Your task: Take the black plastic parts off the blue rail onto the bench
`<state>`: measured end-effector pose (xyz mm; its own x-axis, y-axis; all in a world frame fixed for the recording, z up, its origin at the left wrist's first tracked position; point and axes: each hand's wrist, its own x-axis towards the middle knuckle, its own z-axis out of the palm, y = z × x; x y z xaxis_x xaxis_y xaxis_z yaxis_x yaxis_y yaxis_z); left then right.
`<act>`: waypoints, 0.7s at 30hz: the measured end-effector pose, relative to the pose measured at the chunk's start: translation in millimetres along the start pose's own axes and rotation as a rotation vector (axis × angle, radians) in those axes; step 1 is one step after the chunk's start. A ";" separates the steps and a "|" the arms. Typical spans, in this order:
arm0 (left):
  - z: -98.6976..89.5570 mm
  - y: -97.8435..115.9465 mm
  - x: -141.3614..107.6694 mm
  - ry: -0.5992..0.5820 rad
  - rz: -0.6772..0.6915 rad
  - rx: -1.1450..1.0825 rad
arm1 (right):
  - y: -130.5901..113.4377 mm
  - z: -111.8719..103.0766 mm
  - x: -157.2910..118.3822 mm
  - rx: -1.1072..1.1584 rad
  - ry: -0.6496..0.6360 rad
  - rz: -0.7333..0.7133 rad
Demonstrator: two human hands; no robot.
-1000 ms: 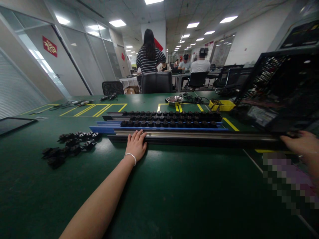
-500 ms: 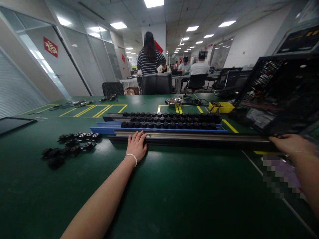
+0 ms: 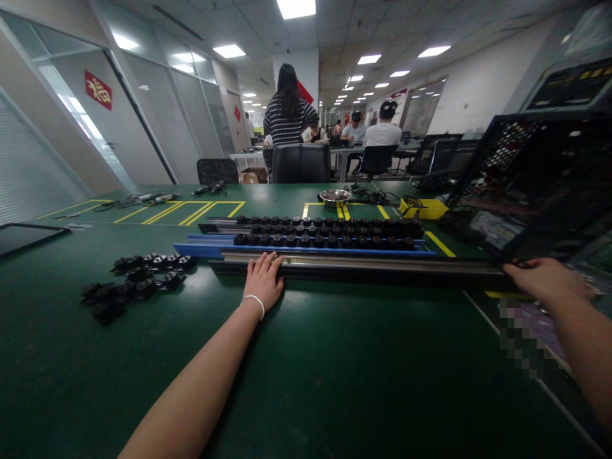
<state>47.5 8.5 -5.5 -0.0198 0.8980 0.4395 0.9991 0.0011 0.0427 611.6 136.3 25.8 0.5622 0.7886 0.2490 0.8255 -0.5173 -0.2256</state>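
My left hand [image 3: 264, 280] lies on the near black rail [image 3: 363, 274], its fingers stretched out over the rail's top and far edge. The rail is long and runs from left to right, with a bare metal strip along its channel. At its right end my right hand [image 3: 545, 277] is closed, with a small dark piece partly showing by the fingertips; what it holds is mostly hidden. Just behind lies a blue rail [image 3: 203, 248] with a row of black socket modules [image 3: 318, 241]. Farther back are more rails with similar modules.
Loose black modules [image 3: 122, 293] lie in a group on the green table [image 3: 335, 382] at left. A metal bowl [image 3: 335, 196], cables and a yellow bin [image 3: 424, 208] stand behind the rails. A black open-sided case [image 3: 540, 172] is at right. People are in the background.
My right hand has shifted slightly left along the rail's right end. My left hand stays in the same place on the rail.
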 end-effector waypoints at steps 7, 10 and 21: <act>0.7 0.5 0.3 -0.004 -0.003 0.001 | -23.3 -17.1 -25.8 -0.049 -0.069 0.055; 0.8 0.8 0.3 -0.003 -0.002 0.002 | -29.0 -19.4 -31.9 -0.058 -0.066 0.038; -0.6 2.5 0.0 -0.007 -0.013 -0.009 | -40.3 -25.9 -49.3 -0.094 -0.064 -0.024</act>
<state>49.9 8.3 -4.8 -0.0326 0.9012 0.4322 0.9984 0.0091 0.0563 551.8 109.6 47.0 0.5407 0.8191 0.1917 0.8412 -0.5248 -0.1302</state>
